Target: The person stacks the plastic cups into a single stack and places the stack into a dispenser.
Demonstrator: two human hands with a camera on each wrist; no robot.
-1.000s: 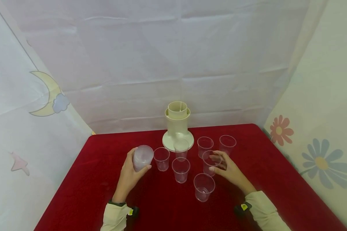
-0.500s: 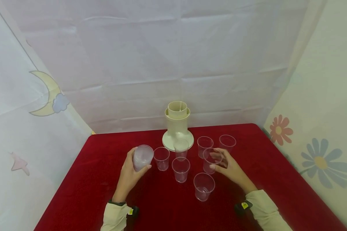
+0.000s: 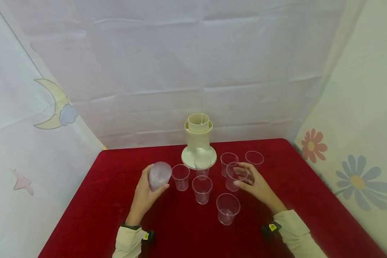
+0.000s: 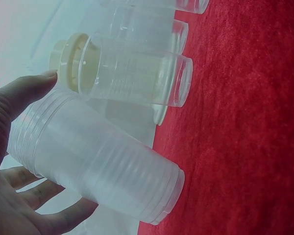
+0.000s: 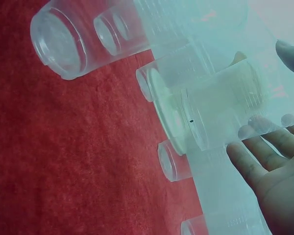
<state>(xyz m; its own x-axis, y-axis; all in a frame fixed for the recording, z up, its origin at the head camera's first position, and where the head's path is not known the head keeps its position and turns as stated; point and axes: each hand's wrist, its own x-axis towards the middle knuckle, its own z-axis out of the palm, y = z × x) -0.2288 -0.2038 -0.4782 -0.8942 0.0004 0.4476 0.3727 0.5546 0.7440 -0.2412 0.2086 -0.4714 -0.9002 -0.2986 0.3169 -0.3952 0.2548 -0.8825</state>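
My left hand [image 3: 144,191] holds a stack of nested clear plastic cups [image 3: 158,176], thumb on one side and fingers on the other. In the left wrist view the stack [image 4: 103,156] shows several rims close together. My right hand [image 3: 258,186] holds one clear plastic cup [image 3: 232,183] near its rim. In the right wrist view, fingertips touch the side of that cup [image 5: 210,110]; whether its base touches the cloth is hard to tell. Single clear cups stand around the hands, among them a near one [image 3: 227,211], a middle one [image 3: 202,191] and one beside the stack [image 3: 181,181].
A cream cylinder on a round base [image 3: 198,141] stands at the back of the red-covered table [image 3: 122,172]. More clear cups are in front of it [image 3: 202,168] and to its right, like the far-right cup [image 3: 254,159]. A white wall sheet [image 3: 148,118] hangs behind.
The right hand has shifted slightly up and away in the head view, with the cup in it. Left hand, stack and standing cups look still.
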